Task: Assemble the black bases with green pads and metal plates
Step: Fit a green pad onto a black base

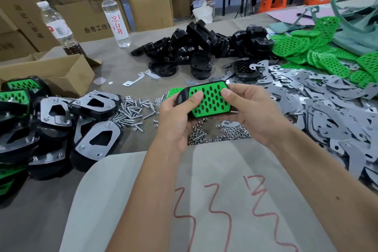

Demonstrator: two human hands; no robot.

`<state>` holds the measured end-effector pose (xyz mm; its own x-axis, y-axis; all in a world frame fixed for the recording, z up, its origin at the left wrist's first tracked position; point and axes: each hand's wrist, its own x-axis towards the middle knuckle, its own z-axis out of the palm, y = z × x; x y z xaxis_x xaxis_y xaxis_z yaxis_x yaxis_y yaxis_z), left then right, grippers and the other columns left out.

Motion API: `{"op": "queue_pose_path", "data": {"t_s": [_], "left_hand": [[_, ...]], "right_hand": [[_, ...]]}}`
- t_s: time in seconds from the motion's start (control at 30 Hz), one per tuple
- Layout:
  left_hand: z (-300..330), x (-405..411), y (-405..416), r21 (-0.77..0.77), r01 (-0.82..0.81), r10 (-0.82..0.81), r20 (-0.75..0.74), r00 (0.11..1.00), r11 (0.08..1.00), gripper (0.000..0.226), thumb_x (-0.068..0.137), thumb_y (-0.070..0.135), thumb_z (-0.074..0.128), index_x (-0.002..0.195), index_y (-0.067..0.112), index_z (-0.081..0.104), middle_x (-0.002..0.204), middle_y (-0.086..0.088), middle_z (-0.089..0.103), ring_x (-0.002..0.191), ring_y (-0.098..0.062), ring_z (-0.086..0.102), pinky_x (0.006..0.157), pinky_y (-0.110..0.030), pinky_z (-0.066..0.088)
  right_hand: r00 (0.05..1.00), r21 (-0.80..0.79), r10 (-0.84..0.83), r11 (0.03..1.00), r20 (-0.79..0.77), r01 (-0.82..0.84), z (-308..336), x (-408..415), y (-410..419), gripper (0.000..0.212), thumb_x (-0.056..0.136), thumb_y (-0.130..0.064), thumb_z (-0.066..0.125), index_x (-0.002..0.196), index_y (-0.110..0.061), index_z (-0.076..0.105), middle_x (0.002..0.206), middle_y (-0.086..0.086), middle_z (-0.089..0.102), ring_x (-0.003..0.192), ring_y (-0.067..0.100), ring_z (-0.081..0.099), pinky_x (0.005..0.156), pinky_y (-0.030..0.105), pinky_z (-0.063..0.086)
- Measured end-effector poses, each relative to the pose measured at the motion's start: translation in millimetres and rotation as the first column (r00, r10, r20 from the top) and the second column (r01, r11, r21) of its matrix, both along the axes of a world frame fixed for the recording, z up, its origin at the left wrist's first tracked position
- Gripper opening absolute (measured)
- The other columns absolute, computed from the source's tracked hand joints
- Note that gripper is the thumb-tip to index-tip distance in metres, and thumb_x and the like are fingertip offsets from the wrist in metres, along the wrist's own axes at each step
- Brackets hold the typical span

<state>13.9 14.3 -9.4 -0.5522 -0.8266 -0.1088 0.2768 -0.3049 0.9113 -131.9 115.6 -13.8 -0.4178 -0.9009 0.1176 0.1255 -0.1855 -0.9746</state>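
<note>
A black base [182,95] with a perforated green pad [210,100] seated on top is held above the table at centre. My left hand [176,116] grips its left end, thumb pressing on the pad. My right hand [251,112] grips the right end, thumb on the pad's upper right. Loose black bases [204,47] are heaped at the back, green pads [319,53] at the back right, and metal plates [327,104] spread over the right side.
Finished assemblies [61,120] are stacked at left beside an open cardboard box [61,71]. Screws [131,110] and nuts [216,135] lie under my hands. Two bottles [116,18] stand at back left by cartons. A grey sheet with red marks [204,200] lies nearest me.
</note>
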Motion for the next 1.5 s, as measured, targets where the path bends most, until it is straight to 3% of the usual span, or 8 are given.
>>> {"op": "queue_pose_path", "data": {"t_s": [0.1,0.3,0.5,0.93,1.03,1.17,1.27,1.5], "left_hand": [[4.7,0.6,-3.7,0.179,-0.144,0.165,-0.104,0.981,0.973,0.021,0.091,0.004,0.073,0.111,0.003,0.068,0.096,-0.014,0.078,0.084,-0.023,0.076,0.065,-0.033,0.062],[13.5,26.7,-19.9,0.451,-0.211,0.386,-0.341,0.857,0.867,0.036,0.082,0.026,0.080,0.110,0.008,0.067,0.087,-0.006,0.078,0.096,-0.023,0.071,0.079,-0.035,0.061],[12.9,36.9,-31.2,0.473,-0.276,0.463,-0.343,0.817,0.837,0.014,0.093,0.020,0.075,0.096,0.008,0.070,0.089,-0.009,0.079,0.082,-0.022,0.078,0.063,-0.033,0.062],[5.2,42.7,-36.4,-0.002,-0.441,0.439,0.090,0.894,0.898,0.022,0.082,0.010,0.086,0.093,0.019,0.069,0.099,-0.009,0.077,0.090,-0.029,0.072,0.085,-0.066,0.059],[2.5,35.6,-32.3,-0.079,-0.275,0.286,0.195,0.938,0.958,0.017,0.086,0.010,0.080,0.099,0.018,0.074,0.105,-0.010,0.078,0.095,-0.030,0.073,0.094,-0.061,0.058],[3.6,20.3,-20.1,-0.093,-0.132,0.151,0.244,0.958,0.987,0.018,0.091,0.007,0.068,0.104,0.017,0.074,0.105,-0.009,0.078,0.104,-0.033,0.073,0.096,-0.060,0.057],[0.8,14.7,-16.9,-0.157,-0.133,0.167,0.226,0.960,0.979,0.018,0.092,0.007,0.068,0.092,0.025,0.073,0.094,0.001,0.079,0.098,-0.025,0.075,0.090,-0.051,0.061],[-2.6,6.5,-9.0,-0.381,-0.177,0.265,0.192,0.945,0.908,0.021,0.089,0.010,0.078,0.095,0.022,0.063,0.087,-0.012,0.076,0.073,-0.019,0.073,0.061,-0.037,0.062]], "right_hand": [[0.952,0.048,-0.148,0.985,-0.266,0.167,-2.6,-3.9,0.9,0.014,0.104,-0.024,0.063,0.103,-0.020,0.077,0.097,0.006,0.078,0.092,0.015,0.075,0.078,0.043,0.065],[0.417,0.006,-0.095,0.972,-0.904,0.235,-6.9,-1.0,1.3,0.010,0.094,-0.023,0.074,0.103,-0.026,0.077,0.092,-0.020,0.067,0.095,0.011,0.053,0.084,0.025,0.038],[0.311,0.092,0.018,0.970,-0.950,0.224,-9.7,17.9,-8.5,0.024,0.097,-0.027,0.070,0.119,-0.020,0.074,0.107,-0.003,0.066,0.107,0.020,0.045,0.095,0.037,0.041],[0.116,0.293,0.270,0.845,-0.956,0.447,18.4,48.2,-65.4,0.012,0.103,-0.024,0.061,0.103,-0.013,0.065,0.108,0.012,0.056,0.113,0.033,0.054,0.087,0.040,0.045],[0.427,0.222,0.026,0.881,-0.904,0.417,15.6,29.2,-45.4,0.012,0.104,-0.021,0.058,0.095,-0.014,0.056,0.089,0.001,0.063,0.082,0.021,0.058,0.069,0.034,0.041],[0.888,0.054,-0.213,0.965,-0.406,0.256,6.6,12.9,-15.1,0.008,0.099,-0.009,0.066,0.099,-0.017,0.068,0.070,0.000,0.071,0.056,0.012,0.052,0.050,0.024,0.044],[0.955,-0.009,-0.243,0.969,-0.171,0.245,0.9,4.5,-10.1,0.022,0.099,0.001,0.063,0.116,-0.011,0.071,0.078,0.004,0.074,0.063,0.014,0.060,0.057,0.020,0.049],[0.942,-0.040,-0.240,0.971,-0.234,0.237,4.5,3.3,-7.4,0.008,0.091,-0.003,0.077,0.094,-0.006,0.070,0.073,0.015,0.074,0.052,0.019,0.063,0.048,0.026,0.052]]}}
